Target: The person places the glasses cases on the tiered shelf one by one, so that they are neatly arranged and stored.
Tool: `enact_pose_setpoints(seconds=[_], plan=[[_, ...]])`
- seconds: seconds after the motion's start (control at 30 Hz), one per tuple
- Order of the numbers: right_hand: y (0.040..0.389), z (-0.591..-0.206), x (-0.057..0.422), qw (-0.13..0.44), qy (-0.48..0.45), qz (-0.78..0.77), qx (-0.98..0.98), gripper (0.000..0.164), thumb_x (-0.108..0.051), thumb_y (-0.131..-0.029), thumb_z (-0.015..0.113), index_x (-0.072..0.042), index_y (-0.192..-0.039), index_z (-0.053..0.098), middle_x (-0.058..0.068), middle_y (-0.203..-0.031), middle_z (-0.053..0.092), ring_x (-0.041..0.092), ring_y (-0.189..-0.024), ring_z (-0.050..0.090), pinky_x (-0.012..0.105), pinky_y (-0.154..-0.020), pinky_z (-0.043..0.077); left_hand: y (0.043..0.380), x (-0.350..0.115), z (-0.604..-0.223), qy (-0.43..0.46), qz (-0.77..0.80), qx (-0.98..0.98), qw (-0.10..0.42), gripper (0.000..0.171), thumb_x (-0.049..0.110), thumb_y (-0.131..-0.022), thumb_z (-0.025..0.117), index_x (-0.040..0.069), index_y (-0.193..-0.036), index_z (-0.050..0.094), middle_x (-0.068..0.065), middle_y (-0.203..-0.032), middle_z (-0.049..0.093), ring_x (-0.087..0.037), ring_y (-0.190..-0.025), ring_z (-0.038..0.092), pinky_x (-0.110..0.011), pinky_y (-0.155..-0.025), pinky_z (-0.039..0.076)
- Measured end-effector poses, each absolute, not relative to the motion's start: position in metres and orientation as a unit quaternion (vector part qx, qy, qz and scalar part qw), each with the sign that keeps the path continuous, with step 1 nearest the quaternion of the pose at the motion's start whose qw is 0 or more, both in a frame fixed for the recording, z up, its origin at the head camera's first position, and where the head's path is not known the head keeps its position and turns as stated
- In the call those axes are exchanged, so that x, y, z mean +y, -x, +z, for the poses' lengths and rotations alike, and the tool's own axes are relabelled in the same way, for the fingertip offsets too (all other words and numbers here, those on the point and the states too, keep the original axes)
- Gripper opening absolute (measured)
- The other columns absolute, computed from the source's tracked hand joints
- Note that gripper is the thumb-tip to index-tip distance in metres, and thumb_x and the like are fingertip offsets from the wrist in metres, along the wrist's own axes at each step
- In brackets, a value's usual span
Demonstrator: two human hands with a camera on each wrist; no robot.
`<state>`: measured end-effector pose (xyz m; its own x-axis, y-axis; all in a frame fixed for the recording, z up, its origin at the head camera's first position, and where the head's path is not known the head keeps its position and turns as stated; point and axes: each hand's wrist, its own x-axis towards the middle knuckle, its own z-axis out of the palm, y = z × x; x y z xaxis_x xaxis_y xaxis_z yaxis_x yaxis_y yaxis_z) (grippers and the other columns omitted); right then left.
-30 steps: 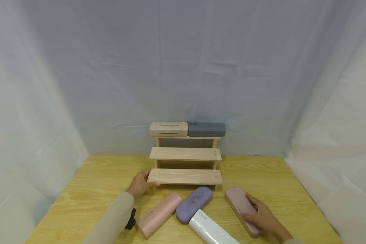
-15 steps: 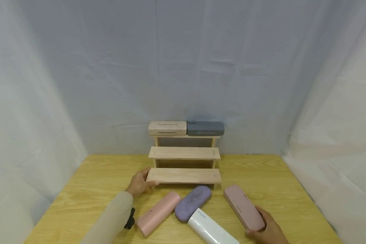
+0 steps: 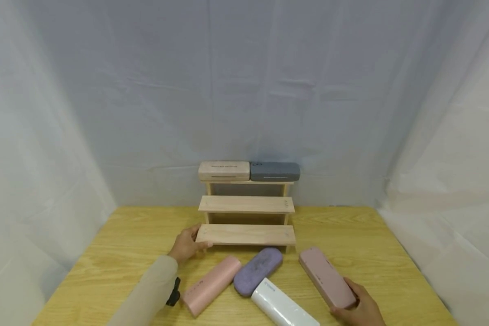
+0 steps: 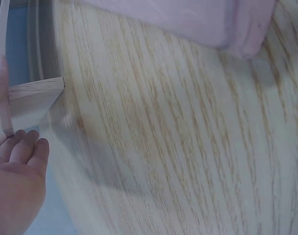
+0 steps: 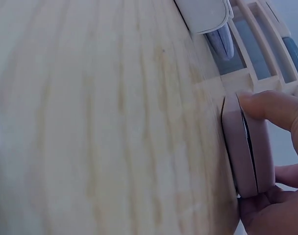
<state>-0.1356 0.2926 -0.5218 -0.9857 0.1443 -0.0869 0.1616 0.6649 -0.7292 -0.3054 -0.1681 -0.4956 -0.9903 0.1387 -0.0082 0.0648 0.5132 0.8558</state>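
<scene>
In front of the wooden rack (image 3: 246, 234), to its right: dusty pink case (image 3: 326, 277) in the grip

Head view, from my remote seat: right hand (image 3: 361, 304) holds the case by the end farther from the rack. Left hand (image 3: 186, 245) grips the left end of the rack's lowest step. Right wrist view gives me what the head view hides: a dark seam across the case's end, thumb at one side, fingers at the other.

Edges: on the rack's top step, the blue-grey case (image 3: 275, 171) juts past the right end; beige case (image 3: 224, 170) beside it. Before the rack, I note the purple case (image 3: 258, 271), salmon case (image 3: 212, 286) and white case (image 3: 283, 304) close against it. Room: a strip of table (image 3: 342, 231) separates these from the dusty pink case; a wider stretch runs rightward from the rack.
</scene>
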Motion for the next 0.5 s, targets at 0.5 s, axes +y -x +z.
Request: enact_pose_setpoints(seconds=[0.5], plan=[[0.1385, -0.5234, 0.2988, 0.053, -0.157, -0.441, 0.882, 0.106, -0.045, -0.063, 0.088, -0.002, -0.145, 0.038, 0.031, -0.143, 0.037, 0.045, -0.129, 0.041, 0.047, -0.102, 0.041, 0.304, -0.1673, -0.4943, -0.058, 0.5, 0.863, 0.035, 0.084, 0.015, -0.081, 0.078, -0.009, -0.145, 0.029, -0.028, -0.141, 0.043, -0.039, -0.128, 0.045, -0.046, -0.1, 0.045]])
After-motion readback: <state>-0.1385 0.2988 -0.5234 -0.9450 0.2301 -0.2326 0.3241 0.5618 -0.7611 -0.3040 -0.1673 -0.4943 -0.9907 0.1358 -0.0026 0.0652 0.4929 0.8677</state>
